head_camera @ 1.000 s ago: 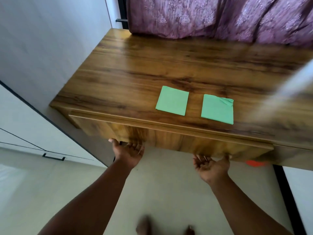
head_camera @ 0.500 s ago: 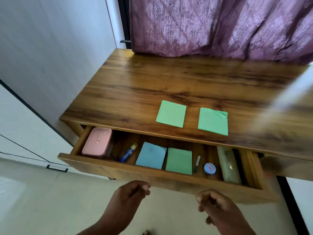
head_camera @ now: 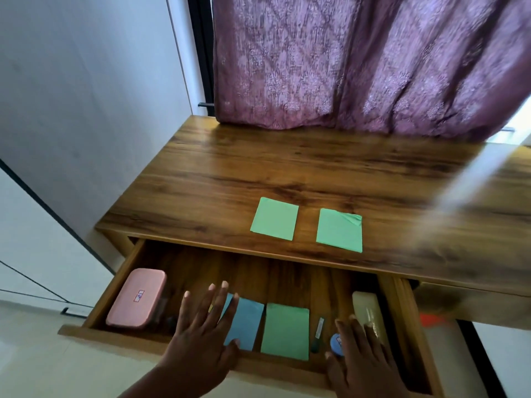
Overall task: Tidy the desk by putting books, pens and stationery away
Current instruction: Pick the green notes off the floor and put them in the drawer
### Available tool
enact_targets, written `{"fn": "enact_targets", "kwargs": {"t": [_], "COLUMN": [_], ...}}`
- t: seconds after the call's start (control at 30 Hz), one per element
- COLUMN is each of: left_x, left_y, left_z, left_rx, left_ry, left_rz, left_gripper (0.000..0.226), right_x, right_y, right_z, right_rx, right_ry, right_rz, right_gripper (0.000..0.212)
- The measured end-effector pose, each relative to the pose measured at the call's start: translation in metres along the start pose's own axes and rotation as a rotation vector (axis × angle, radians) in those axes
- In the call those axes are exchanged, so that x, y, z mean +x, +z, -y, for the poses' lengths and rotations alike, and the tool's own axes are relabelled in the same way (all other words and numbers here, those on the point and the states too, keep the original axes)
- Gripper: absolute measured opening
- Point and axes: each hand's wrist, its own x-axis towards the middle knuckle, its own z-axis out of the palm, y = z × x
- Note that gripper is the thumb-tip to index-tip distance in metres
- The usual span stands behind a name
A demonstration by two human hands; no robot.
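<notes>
Two green note pads lie side by side near the front of the wooden desk top (head_camera: pixel 258 168): the left pad (head_camera: pixel 274 222) and the right pad (head_camera: pixel 339 229), whose top corner is curled. Below them the drawer (head_camera: pixel 115 288) stands pulled out. It holds a pink case (head_camera: pixel 137 298), a blue pad (head_camera: pixel 245 320), a green pad (head_camera: pixel 286 330), a thin pen (head_camera: pixel 318 334), a small blue round tin (head_camera: pixel 336 343) and a pale pouch (head_camera: pixel 367 311). My left hand (head_camera: pixel 201 337) hovers open over the drawer's left middle. My right hand (head_camera: pixel 363 360) is spread open over its right front.
A purple curtain (head_camera: pixel 359 61) hangs behind the desk. A white wall (head_camera: pixel 86 96) and white cabinet doors (head_camera: pixel 28 254) border the left side. A blurred pale streak (head_camera: pixel 474 179) crosses the right of the view. Something orange (head_camera: pixel 432 320) shows under the desk at right.
The drawer went from shut to pulled fully out. Both hands left its front, opened their fingers and moved forward over the drawer's contents.
</notes>
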Motion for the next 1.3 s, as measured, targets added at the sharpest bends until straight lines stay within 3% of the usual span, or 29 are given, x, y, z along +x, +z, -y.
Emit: {"fn": "enact_targets", "kwargs": {"t": [0.13, 0.23, 0.37, 0.43, 0.5, 0.6, 0.7, 0.8, 0.9, 1.07, 1.1, 1.17, 1.2, 1.3], "left_x": [0.029, 0.088, 0.179, 0.201, 0.199, 0.164, 0.119, 0.081, 0.075, 0.108, 0.112, 0.116, 0.113, 0.094], "left_y": [-0.019, -0.054, -0.075, -0.067, -0.06, -0.053, -0.034, -0.013, 0.004, 0.017, 0.022, 0.035, 0.034, 0.011], "left_z": [0.001, -0.01, -0.02, -0.02, -0.025, -0.026, -0.015, -0.005, -0.005, 0.001, 0.003, 0.004, 0.002, -0.002], "left_rx": [-0.011, -0.113, 0.023, 0.035, 0.049, 0.074, 0.011, -0.044, 0.029, 0.022, 0.017, -0.076, -0.135, -0.263], "left_ry": [-0.012, 0.027, 0.105, 0.082, 0.054, 0.161, 0.375, 0.471, 0.441, 0.113, 0.106, 0.086, 0.048, 0.018], "left_rz": [-0.004, -0.027, 0.052, 0.151, 0.143, -0.111, -0.358, -0.45, -0.307, 0.159, 0.23, 0.309, 0.35, 0.318], "left_gripper": [0.09, 0.097, 0.112, 0.12, 0.11, 0.083, 0.054, 0.043, 0.053, 0.058, 0.071, 0.114, 0.122, 0.117], "right_x": [0.031, 0.079, 0.141, 0.144, 0.132, 0.108, 0.08, 0.058, 0.065, 0.108, 0.114, 0.119, 0.115, 0.088], "right_y": [-0.045, -0.084, -0.083, -0.068, -0.056, -0.046, -0.036, -0.017, -0.003, -0.006, -0.004, 0.001, 0.001, -0.007], "right_z": [0.003, 0.01, 0.01, 0.005, 0.0, -0.001, 0.002, 0.013, 0.024, 0.043, 0.045, 0.043, 0.045, 0.042], "right_rx": [0.078, 0.12, -0.079, -0.147, -0.142, -0.105, -0.095, -0.096, -0.136, -0.131, -0.145, -0.132, -0.117, 0.025], "right_ry": [-0.102, -0.208, -0.242, -0.227, -0.213, -0.329, -0.497, -0.638, -0.649, -0.445, -0.449, -0.435, -0.403, -0.358], "right_rz": [-0.026, -0.251, -0.124, -0.15, -0.267, -0.45, -0.479, -0.428, -0.273, -0.092, -0.036, 0.142, 0.24, 0.219], "right_gripper": [0.101, 0.094, 0.108, 0.099, 0.076, 0.051, 0.044, 0.041, 0.045, 0.048, 0.049, 0.05, 0.054, 0.06]}}
